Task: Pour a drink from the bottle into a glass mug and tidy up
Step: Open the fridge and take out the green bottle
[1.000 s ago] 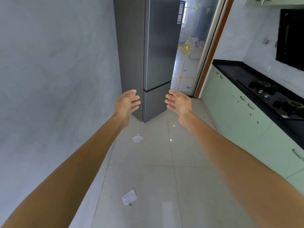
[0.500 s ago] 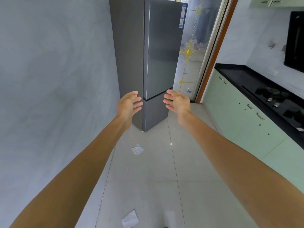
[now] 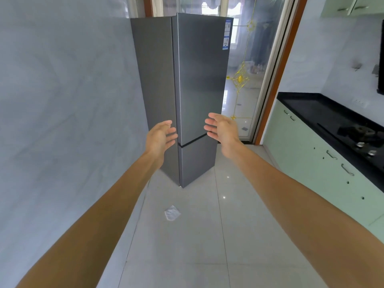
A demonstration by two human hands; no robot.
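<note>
The grey two-door refrigerator stands nearer and taller than a second ago, its top edge now in view, so the person is walking up to it, probably to fetch the drink. Neither bottle nor glass mug is visible anywhere; the pour has not begun. Both hands stay raised before the fridge, left hand and right hand, fingers loosely spread, holding nothing and touching nothing. Count: one refrigerator, two doors, two empty hands, one crumpled paper scrap on the tiled floor, where two showed before.
</note>
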